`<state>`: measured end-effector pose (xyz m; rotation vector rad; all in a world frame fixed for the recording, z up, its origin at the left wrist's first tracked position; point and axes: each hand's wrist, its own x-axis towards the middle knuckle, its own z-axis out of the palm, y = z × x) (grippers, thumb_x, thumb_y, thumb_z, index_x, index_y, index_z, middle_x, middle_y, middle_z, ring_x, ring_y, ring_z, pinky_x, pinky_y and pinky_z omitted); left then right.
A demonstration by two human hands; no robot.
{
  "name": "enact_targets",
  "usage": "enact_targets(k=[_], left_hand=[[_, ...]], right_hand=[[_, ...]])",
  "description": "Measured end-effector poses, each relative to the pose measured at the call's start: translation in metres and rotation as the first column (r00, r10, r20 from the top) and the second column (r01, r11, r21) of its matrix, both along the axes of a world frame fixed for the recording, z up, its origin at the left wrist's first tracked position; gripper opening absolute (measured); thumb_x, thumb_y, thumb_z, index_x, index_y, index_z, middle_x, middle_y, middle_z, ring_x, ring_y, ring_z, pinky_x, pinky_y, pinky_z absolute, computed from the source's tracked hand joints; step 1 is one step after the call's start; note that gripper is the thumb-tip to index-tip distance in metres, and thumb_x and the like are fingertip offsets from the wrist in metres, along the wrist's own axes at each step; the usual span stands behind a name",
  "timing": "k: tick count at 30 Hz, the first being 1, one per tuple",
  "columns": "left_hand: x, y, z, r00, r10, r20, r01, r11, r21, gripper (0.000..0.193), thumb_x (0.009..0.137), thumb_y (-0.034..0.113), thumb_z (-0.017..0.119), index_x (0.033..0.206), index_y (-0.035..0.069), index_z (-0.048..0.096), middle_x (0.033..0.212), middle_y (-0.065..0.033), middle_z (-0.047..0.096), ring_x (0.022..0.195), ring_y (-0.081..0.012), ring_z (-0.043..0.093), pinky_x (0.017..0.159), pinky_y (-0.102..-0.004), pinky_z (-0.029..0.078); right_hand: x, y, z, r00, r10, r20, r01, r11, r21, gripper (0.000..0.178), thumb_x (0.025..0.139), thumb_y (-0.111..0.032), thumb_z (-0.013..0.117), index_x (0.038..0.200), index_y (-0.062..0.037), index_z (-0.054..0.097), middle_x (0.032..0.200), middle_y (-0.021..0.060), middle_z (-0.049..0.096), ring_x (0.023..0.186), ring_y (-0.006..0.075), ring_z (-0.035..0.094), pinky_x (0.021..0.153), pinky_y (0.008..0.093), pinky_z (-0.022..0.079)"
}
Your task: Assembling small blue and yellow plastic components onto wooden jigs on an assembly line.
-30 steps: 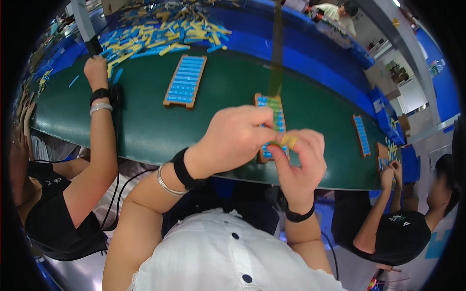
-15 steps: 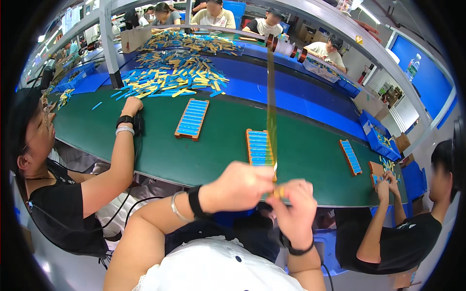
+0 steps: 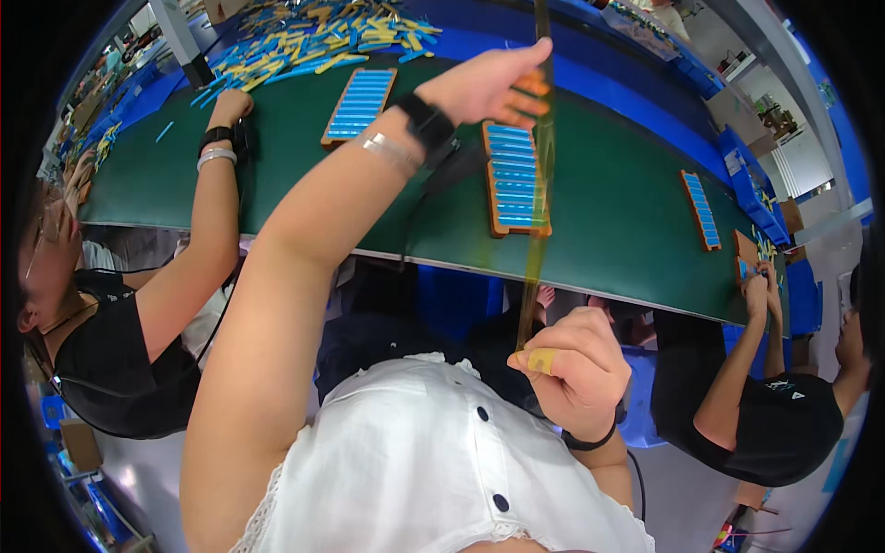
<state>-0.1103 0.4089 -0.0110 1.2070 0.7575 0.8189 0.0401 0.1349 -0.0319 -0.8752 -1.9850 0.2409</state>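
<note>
A long strip of clear amber tape [image 3: 527, 309] runs from the top of the view down toward my body. My right hand [image 3: 581, 369] pinches its lower end between thumb and finger; a yellow band wraps one finger. Farther up the strip, my left hand [image 3: 498, 88] is stretched out with thumb and fingers apart, the fingers slightly blurred and lying behind the tape. Below that hand, an orange tray [image 3: 502, 229] holding a row of blue strips [image 3: 513, 175] lies on the green table [image 3: 618, 184]. The tape crosses over its right side.
Another filled orange tray [image 3: 329, 141] lies to the left, and a third [image 3: 698, 207] to the right. A heap of blue and yellow strips [image 3: 323, 41] covers the far left. One co-worker [image 3: 120, 341] sits on each side, and a blue bin [image 3: 747, 175] stands at the right.
My left hand has left my right hand and moved up and away along the tape, opening. My right hand keeps the tape end, now nearer my body. The view has tilted downward.
</note>
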Motion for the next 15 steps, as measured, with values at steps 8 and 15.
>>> enact_targets(k=[8, 15], left_hand=[[0.013, 0.103, 0.031, 0.74, -0.161, 0.653, 0.162, 0.985, 0.059, 0.029, 0.092, 0.036, 0.062, 0.097, 0.008, 0.068, 0.08, -0.0036, 0.065, 0.077, -0.021, 0.061, 0.079, -0.0407, 0.049], [0.01, 0.189, -0.009, 0.827, -0.163, 0.538, 0.1, 0.984, 0.145, 0.034, 0.094, 0.035, 0.055, 0.099, 0.004, 0.067, 0.078, -0.0051, 0.062, 0.069, -0.0183, 0.057, 0.073, -0.0381, 0.049]], right_hand=[[0.018, 0.087, -0.053, 0.956, -0.292, 0.028, 0.294, 0.954, -0.058, 0.019, 0.066, -0.001, 0.083, 0.079, -0.0071, 0.071, 0.085, 0.0065, 0.05, 0.066, 0.0173, 0.05, 0.058, 0.0283, 0.042], [0.025, 0.16, -0.108, 0.883, -0.458, 0.099, 0.468, 0.848, -0.248, 0.017, 0.072, -0.002, 0.083, 0.083, -0.0025, 0.07, 0.081, 0.0055, 0.055, 0.059, 0.0142, 0.051, 0.053, 0.0269, 0.042]])
